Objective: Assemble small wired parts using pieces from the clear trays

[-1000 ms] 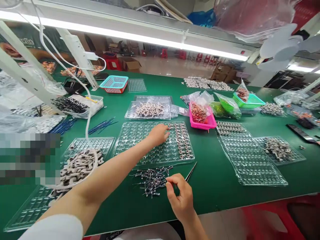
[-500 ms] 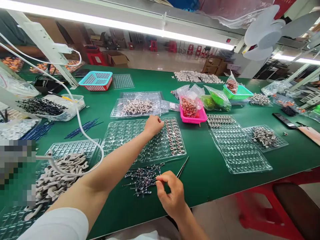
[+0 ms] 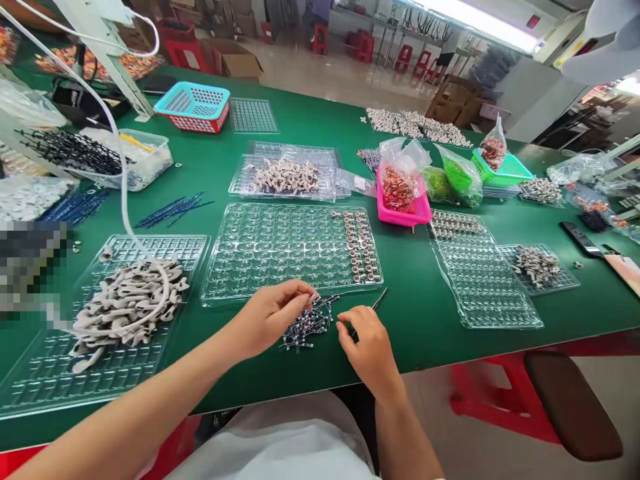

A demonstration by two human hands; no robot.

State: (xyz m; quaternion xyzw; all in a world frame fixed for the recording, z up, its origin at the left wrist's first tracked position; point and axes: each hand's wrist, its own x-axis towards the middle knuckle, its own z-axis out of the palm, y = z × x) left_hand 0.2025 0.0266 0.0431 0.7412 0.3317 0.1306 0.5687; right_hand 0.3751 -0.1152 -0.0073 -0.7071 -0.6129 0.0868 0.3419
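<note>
My left hand (image 3: 273,313) is closed in a pinch above the pile of small dark wired parts (image 3: 313,325); a small pale piece shows at its fingertips, too small to name. To its right, my right hand (image 3: 367,340) has thumb and forefinger curved close together, and what they hold, if anything, is too small to make out. Tweezers (image 3: 381,298) lie just beyond that hand. Behind both hands rests a clear moulded tray (image 3: 280,250), its right-hand columns filled with small grey-and-brown parts (image 3: 361,247).
Grey curved pieces (image 3: 130,303) are heaped on a tray at left, under a white cable (image 3: 123,173). Further back stand a pink basket (image 3: 405,215), a blue-and-red basket (image 3: 193,110) and a tray of pale pieces (image 3: 287,177). Another clear tray (image 3: 485,280) lies right.
My left hand has come back from the tray to the wired parts. My right hand has turned slightly and stays beside them. One more part shows at the tray's top row. The view has tilted down.
</note>
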